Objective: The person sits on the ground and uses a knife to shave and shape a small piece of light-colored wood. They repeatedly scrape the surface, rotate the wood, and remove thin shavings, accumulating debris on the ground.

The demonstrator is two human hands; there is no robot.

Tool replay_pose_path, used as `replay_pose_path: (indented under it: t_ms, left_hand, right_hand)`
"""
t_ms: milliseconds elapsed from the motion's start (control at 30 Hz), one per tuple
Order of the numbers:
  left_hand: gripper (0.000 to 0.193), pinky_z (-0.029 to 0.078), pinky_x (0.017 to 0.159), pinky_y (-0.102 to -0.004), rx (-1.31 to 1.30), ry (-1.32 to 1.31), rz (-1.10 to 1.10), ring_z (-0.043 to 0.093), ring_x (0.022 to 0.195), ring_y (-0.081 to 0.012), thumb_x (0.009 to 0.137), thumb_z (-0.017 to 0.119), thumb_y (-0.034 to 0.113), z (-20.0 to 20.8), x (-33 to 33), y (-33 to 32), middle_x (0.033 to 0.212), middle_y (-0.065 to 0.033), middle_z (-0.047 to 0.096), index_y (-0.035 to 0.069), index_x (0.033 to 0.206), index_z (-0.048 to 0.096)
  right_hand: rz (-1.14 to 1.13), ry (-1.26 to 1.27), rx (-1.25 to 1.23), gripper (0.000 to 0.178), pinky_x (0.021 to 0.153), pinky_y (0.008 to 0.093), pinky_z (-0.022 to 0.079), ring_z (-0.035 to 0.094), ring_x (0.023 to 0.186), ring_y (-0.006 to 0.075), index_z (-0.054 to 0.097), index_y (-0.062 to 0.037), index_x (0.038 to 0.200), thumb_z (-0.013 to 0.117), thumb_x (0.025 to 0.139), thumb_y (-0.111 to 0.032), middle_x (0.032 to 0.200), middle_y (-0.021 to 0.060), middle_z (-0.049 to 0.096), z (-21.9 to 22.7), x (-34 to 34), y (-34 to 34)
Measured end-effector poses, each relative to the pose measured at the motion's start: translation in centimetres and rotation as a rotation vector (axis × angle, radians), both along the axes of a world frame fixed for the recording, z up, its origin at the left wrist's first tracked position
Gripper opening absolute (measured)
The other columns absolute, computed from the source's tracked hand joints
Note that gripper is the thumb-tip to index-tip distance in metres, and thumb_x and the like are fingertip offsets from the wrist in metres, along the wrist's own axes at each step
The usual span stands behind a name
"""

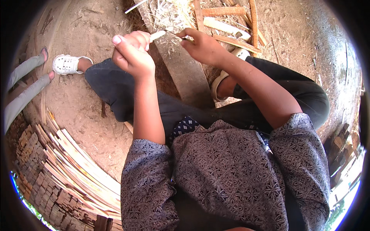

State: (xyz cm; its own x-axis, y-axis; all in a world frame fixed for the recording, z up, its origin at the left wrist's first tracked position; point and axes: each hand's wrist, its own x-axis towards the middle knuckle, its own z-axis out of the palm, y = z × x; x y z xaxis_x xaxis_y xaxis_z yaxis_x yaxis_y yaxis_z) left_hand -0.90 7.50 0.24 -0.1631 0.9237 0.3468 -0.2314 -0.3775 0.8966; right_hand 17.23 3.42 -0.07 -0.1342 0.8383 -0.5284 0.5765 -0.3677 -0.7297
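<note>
pale wood stick (pixel 157 35) is in the left hand (pixel 133 53), which is closed round it in a fist with the thumb up, so only a short end pokes out on the right. the right hand (pixel 203 47) is pinched on a thin knife (pixel 175 35), handle mostly hidden by the fingers. blade points left at the stick's free end; can't tell if they're actually touching.

the stick's up over the left edge of a thick plank (pixel 184 73), knife more over the middle. near end of the plank runs in between the person's legs, and toward the far end there's a messy heap of shavings (pixel 175 15). off its right edge, a bunch of wood strips (pixel 239 44) lie crisscrossed on the dirt floor (pixel 90 115). there's a white clog (pixel 66 64) well out past the left edge, and long slats (pixel 83 161) lie on the floor beside stacked blocks (pixel 50 196).
</note>
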Motion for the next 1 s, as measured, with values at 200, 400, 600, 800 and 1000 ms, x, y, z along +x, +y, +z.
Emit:
replay_pose_path:
  t_ms: [200,400,600,800,1000]
  left_hand:
    - [0.054,0.033,0.05,-0.0338,0.079,-0.075,-0.212,0.031,0.045,-0.0147,0.112,0.034,0.03,-0.1,-0.2,0.6,0.051,-0.0014,0.033,0.012,0.061,0.028]
    - [0.054,0.034,0.054,-0.0359,0.06,-0.066,-0.23,0.028,0.046,-0.0148,0.112,0.03,0.032,-0.4,-0.9,-0.3,0.051,-0.0011,0.031,0.013,0.061,0.028]
    - [0.054,0.035,0.055,-0.0362,0.06,-0.087,-0.205,0.028,0.046,-0.0148,0.112,0.029,0.032,-0.5,-1.3,-0.3,0.05,-0.0011,0.031,0.013,0.061,0.029]
    - [0.054,0.037,0.055,-0.0374,0.075,-0.061,-0.171,0.029,0.045,-0.0158,0.112,0.03,0.029,-0.5,-0.7,-1.7,0.05,-0.0016,0.031,0.013,0.061,0.03]
    - [0.05,0.036,0.051,-0.0334,0.144,-0.107,-0.218,0.033,0.046,-0.0133,0.11,0.036,0.019,-0.2,0.3,-2.1,0.052,-0.0033,0.039,0.008,0.062,0.033]
  right_hand:
    - [-0.062,-0.009,0.157,0.039,0.092,0.0452,0.053,0.07,0.102,0.0378,0.059,-0.012,0.133,0.056,0.099,-0.029,0.104,0.0245,0.071,-5.9,1.9,-0.5]
    - [-0.096,0.063,0.143,0.031,0.069,0.0381,0.05,0.062,0.067,0.0216,0.059,-0.0102,0.127,0.061,0.101,-0.026,0.075,0.0137,0.064,-3.1,0.1,-1.6]
    - [-0.006,0.099,0.119,0.032,0.081,0.0454,0.055,0.071,0.086,0.0353,0.059,-0.0154,0.128,0.058,0.1,-0.031,0.091,0.0195,0.072,0.9,-1.5,-0.9]
    - [-0.093,-0.018,0.016,0.03,0.081,0.0459,0.055,0.071,0.084,0.0362,0.059,-0.0161,0.127,0.058,0.1,-0.031,0.084,0.0185,0.07,-1.1,-0.7,-1.5]
    - [-0.137,-0.018,0.039,0.034,0.066,0.0373,0.05,0.063,0.065,0.0197,0.057,-0.01,0.13,0.058,0.103,-0.031,0.071,0.0105,0.062,-2.6,-0.2,-2.5]
